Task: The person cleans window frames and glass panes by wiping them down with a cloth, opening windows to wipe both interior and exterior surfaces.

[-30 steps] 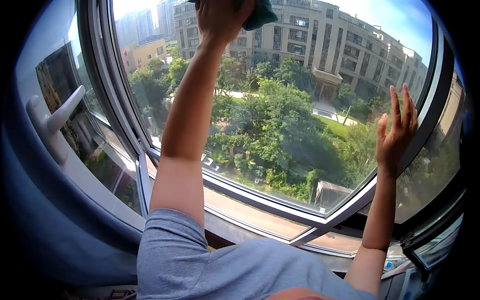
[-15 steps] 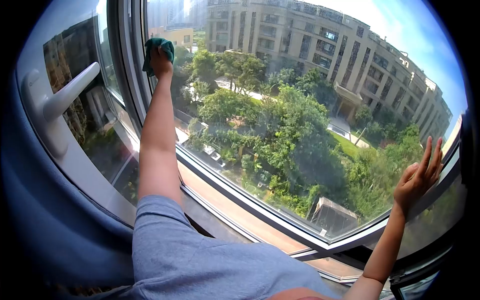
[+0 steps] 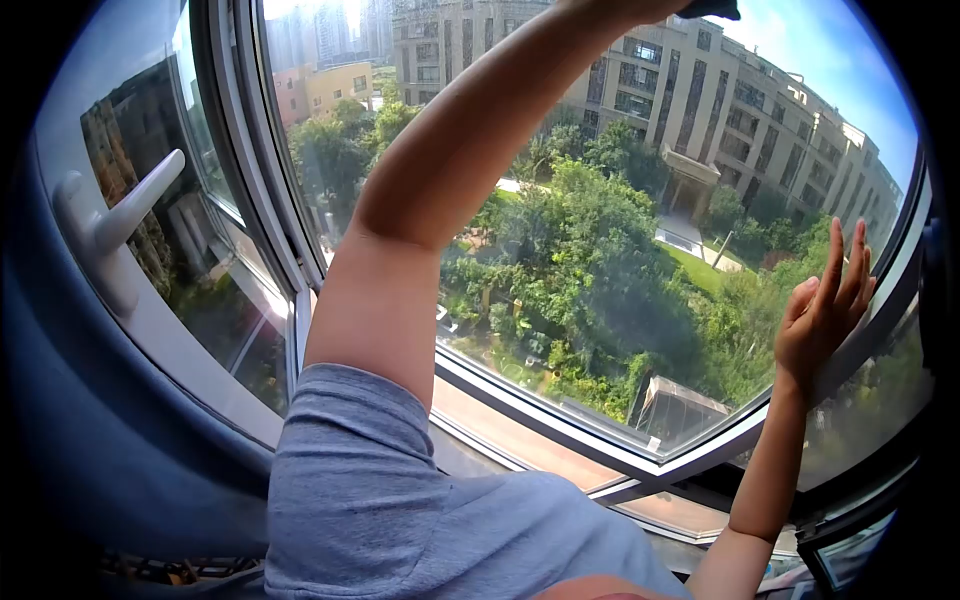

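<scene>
My left arm reaches up across the window pane (image 3: 620, 270). Only part of my left hand (image 3: 640, 8) shows at the top edge, its fingers cut off by the view. A cloth (image 3: 712, 9), dark here and green in the earlier picture, sticks out beyond it, pressed in that hand against or near the upper glass. On the right, my right hand (image 3: 822, 310) is open, with fingers stretched upward, by the window's right frame (image 3: 890, 285). Whether its palm touches the glass or the frame I cannot tell.
A white window handle (image 3: 140, 205) juts from the sash on the left. The lower window frame (image 3: 560, 420) runs diagonally below the pane. Blue fabric (image 3: 110, 430) hangs at the left. Outside the glass stand trees and a long building.
My left hand has swept the cloth from the pane's left side up and to the right, to the top edge. My right hand stays open by the right frame, slightly higher in view.
</scene>
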{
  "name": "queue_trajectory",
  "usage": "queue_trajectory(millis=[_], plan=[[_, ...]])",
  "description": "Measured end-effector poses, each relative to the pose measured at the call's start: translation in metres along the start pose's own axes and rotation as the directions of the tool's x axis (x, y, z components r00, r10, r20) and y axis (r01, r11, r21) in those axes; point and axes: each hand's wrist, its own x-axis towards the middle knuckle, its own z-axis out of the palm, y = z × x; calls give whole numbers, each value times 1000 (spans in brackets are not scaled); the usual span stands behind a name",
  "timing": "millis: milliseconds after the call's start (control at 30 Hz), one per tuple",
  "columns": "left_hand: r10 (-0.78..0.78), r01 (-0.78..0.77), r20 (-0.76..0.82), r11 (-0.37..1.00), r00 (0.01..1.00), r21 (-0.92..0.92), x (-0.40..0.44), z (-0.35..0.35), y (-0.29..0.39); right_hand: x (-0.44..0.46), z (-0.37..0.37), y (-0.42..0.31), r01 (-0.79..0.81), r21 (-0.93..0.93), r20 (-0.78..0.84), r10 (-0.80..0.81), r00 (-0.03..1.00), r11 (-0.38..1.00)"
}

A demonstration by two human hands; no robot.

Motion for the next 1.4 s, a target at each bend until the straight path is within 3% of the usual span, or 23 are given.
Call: queue_trajectory(millis=[33,100,133,167,233,267,367,433,500,567,633,667,767,900,967,1000,1033,1067,1100,1133,1167,1233,1400], plan=[[74,-81,-53,983,996,-167,0,10,43,-2,-1,-1,-10,-1,3,10,1000,1000],[149,-89,118,910,982,-406,8,27,120,-4,-5,0,-37,-2,39,37,999,999],[167,-142,54,939,985,-314,10,26,156,-8,-1,3,-52,61,7,51,999,997],[226,-136,106,833,968,-537,8,21,178,-7,-5,2,-41,45,-16,41,999,998],[222,-199,-10,853,975,-482,8,46,236,-15,-4,8,-5,172,-95,21,995,985],[95,-116,-88,952,992,-284,1,43,258,-18,-10,11,60,206,-121,-35,992,977],[85,-24,119,897,989,-442,-9,36,265,-28,-33,14,160,243,-139,-129,982,957],[118,-91,46,916,992,-390,-26,27,263,-21,-41,22,177,253,-161,-139,977,951],[180,-193,-74,951,981,-242,-59,19,262,-23,-42,38,96,332,-206,-27,978,938],[212,-183,29,898,977,-400,-108,-1,266,-21,-50,48,-47,379,-151,112,982,924],[445,-345,148,831,883,-437,-153,-19,254,-32,-38,67,-171,431,-86,229,970,886],[442,-345,138,829,886,-439,-160,-23,242,-32,-34,67,-55,432,-195,153,969,900],[551,-431,147,768,821,-473,-150,-33,190,-32,-38,60,42,158,-124,-23,992,987],[377,-315,205,906,903,-282,-82,-39,102,-33,-37,62,15,209,-93,5,996,978],[305,-296,66,948,950,-120,-61,-31,35,-32,-36,61,24,232,-116,3,993,972],[220,-181,229,967,948,-177,-39,-59,15,-32,-35,61,28,224,-117,-1,993,974],[103,-79,225,990,969,-114,-35,-65,-14,-32,-35,60,30,216,-117,-5,993,976],[13,-7,253,1000,967,-24,-45,-60,-64,-30,-36,58,29,212,-112,-6,994,977],[17,-12,95,999,995,-46,-58,-55,-110,-29,-36,56,28,218,-109,-4,994,976],[165,-156,-65,980,984,120,-65,-54,-158,-29,-37,57,33,215,-105,-10,994,976],[-13,5,149,999,989,51,-78,-66,-219,-31,-35,57,38,228,-110,-13,994,973],[-94,95,-14,986,995,139,-106,-94,-257,-36,-31,59,1,274,-97,27,995,962],[-327,318,67,941,943,119,-205,-165,-351,-49,-24,74,12,247,-48,0,999,969]])
